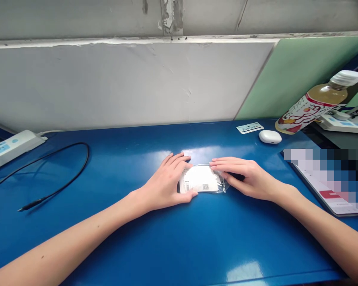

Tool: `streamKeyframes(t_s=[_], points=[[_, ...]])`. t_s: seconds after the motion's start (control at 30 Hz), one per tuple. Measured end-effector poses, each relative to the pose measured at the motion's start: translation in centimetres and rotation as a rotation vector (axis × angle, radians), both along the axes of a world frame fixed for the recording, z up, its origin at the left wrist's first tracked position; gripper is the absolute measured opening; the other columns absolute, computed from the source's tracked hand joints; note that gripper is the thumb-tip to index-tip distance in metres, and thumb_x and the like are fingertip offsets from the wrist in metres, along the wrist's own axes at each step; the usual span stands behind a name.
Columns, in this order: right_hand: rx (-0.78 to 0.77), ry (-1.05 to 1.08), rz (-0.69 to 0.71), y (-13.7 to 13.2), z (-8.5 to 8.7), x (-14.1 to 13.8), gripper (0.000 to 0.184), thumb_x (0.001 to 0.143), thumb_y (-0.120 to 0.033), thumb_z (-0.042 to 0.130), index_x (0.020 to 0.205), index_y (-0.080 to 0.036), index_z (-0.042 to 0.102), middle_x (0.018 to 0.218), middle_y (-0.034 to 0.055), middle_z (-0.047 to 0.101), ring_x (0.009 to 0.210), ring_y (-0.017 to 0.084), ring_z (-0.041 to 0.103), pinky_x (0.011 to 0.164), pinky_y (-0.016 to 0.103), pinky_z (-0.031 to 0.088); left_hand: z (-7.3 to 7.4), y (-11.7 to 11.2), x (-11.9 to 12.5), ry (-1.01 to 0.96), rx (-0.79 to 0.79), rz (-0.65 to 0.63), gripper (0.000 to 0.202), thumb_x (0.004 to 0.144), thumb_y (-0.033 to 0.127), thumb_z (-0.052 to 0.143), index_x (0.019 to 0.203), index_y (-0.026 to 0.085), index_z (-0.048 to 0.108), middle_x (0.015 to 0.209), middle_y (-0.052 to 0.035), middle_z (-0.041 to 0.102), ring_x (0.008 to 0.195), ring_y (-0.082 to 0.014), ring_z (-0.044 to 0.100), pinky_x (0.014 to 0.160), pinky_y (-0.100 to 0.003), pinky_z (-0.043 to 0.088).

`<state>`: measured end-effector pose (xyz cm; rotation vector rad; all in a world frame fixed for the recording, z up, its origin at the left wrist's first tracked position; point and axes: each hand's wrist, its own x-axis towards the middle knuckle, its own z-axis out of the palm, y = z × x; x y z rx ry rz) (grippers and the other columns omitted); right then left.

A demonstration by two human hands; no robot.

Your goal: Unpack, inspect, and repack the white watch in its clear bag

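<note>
A small clear plastic packet [202, 179] with white contents and a printed label lies flat on the blue table [173, 246] near its middle. My left hand [167, 178] rests on the packet's left end, fingers stretched along its top edge and thumb at its lower edge. My right hand [244, 174] lies at the packet's right end, fingers extended flat and together over its upper right corner. Both hands press or hold the packet against the table.
A black cable [62, 174] loops at the left beside a white power strip [8, 147]. At the back right sit a white label card [250, 127], a white earbud case [270, 136] and a tilted drink bottle [316, 101]. A tablet-like device [331, 194] lies at the right.
</note>
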<state>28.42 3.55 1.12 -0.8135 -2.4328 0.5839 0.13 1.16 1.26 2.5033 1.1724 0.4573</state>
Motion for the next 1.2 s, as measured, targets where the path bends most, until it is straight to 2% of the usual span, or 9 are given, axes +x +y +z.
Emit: streamKeyframes(t_s=[0.1, 0.17, 0.27, 0.53, 0.63, 0.8, 0.93, 1.03, 1.2], points=[[0.177, -0.117, -0.034, 0.3, 0.2, 0.5, 0.022, 0.092, -0.021, 0.062, 0.108, -0.024, 0.076, 0.116, 0.0059, 0.076, 0.122, 0.030, 0.063, 0.101, 0.047, 0.055, 0.0, 0.0, 0.0, -0.003, 0.012, 0.001, 0.056, 0.077, 0.047, 0.073, 0.120, 0.017, 0.053, 0.140, -0.0201, 0.055, 0.142, -0.0355, 0.040, 0.118, -0.059, 0.026], [0.222, -0.170, -0.045, 0.4, 0.3, 0.7, 0.020, 0.091, -0.023, 0.063, 0.106, -0.025, 0.077, 0.110, 0.0052, 0.078, 0.122, 0.031, 0.062, 0.098, 0.049, 0.056, 0.0, 0.0, 0.0, 0.001, 0.020, 0.001, 0.056, 0.077, 0.048, 0.072, 0.121, 0.018, 0.052, 0.141, -0.0202, 0.055, 0.142, -0.0356, 0.040, 0.118, -0.059, 0.027], [0.217, -0.210, -0.024, 0.4, 0.4, 0.7, 0.023, 0.093, -0.024, 0.061, 0.110, -0.025, 0.075, 0.108, 0.0063, 0.077, 0.123, 0.031, 0.061, 0.098, 0.049, 0.055, 0.1, 0.0, 0.0, 0.016, 0.022, 0.003, 0.057, 0.078, 0.048, 0.071, 0.121, 0.016, 0.052, 0.141, -0.0209, 0.054, 0.142, -0.0357, 0.040, 0.118, -0.059, 0.027], [0.102, -0.303, 0.010, -0.2, 1.4, 0.4, 0.037, 0.094, -0.035, 0.059, 0.127, -0.021, 0.065, 0.121, 0.0139, 0.067, 0.119, 0.032, 0.060, 0.096, 0.048, 0.055, 0.0, -0.2, 0.0, 0.034, 0.021, -0.002, 0.058, 0.081, 0.050, 0.068, 0.123, 0.014, 0.053, 0.143, -0.0205, 0.053, 0.143, -0.0353, 0.039, 0.120, -0.057, 0.025], [0.109, -0.298, 0.013, -0.2, 1.4, 0.4, 0.039, 0.092, -0.038, 0.062, 0.127, -0.021, 0.065, 0.119, 0.0139, 0.068, 0.119, 0.033, 0.059, 0.097, 0.050, 0.054, 0.1, -0.2, 0.0, 0.046, 0.035, -0.006, 0.061, 0.083, 0.050, 0.066, 0.129, 0.013, 0.051, 0.145, -0.0208, 0.051, 0.143, -0.0350, 0.039, 0.120, -0.057, 0.025], [0.168, -0.216, -0.014, -0.3, 0.5, 0.0, 0.030, 0.093, -0.034, 0.062, 0.120, -0.023, 0.069, 0.118, 0.0139, 0.069, 0.119, 0.032, 0.060, 0.096, 0.050, 0.055, 0.2, -0.1, -0.1, 0.081, 0.048, -0.031, 0.074, 0.083, 0.060, 0.065, 0.138, 0.012, 0.049, 0.148, -0.0213, 0.048, 0.144, -0.0384, 0.035, 0.120, -0.060, 0.024], [0.172, -0.144, -0.010, -0.3, -0.1, -0.4, 0.027, 0.093, -0.032, 0.063, 0.116, -0.022, 0.072, 0.128, 0.0161, 0.064, 0.126, 0.033, 0.057, 0.098, 0.051, 0.054, 0.1, -0.1, -0.2, 0.078, 0.042, -0.022, 0.070, 0.084, 0.058, 0.066, 0.137, 0.015, 0.052, 0.149, -0.0192, 0.048, 0.144, -0.0380, 0.036, 0.120, -0.060, 0.025], [0.149, -0.098, 0.017, -0.3, -0.1, -0.5, 0.023, 0.093, -0.029, 0.063, 0.113, -0.023, 0.073, 0.126, 0.0153, 0.065, 0.122, 0.031, 0.060, 0.096, 0.049, 0.056, 0.0, -0.1, -0.2, 0.062, 0.040, -0.018, 0.066, 0.085, 0.055, 0.065, 0.137, 0.016, 0.053, 0.149, -0.0187, 0.049, 0.144, -0.0387, 0.036, 0.119, -0.061, 0.024], [0.160, -0.154, 0.010, 0.1, 0.5, 0.2, 0.024, 0.095, -0.029, 0.060, 0.115, -0.023, 0.072, 0.128, 0.0141, 0.066, 0.121, 0.030, 0.062, 0.099, 0.048, 0.055, 0.1, -0.1, -0.1, 0.067, 0.046, -0.021, 0.066, 0.085, 0.054, 0.065, 0.136, 0.015, 0.052, 0.148, -0.0195, 0.049, 0.143, -0.0386, 0.037, 0.120, -0.061, 0.024]])
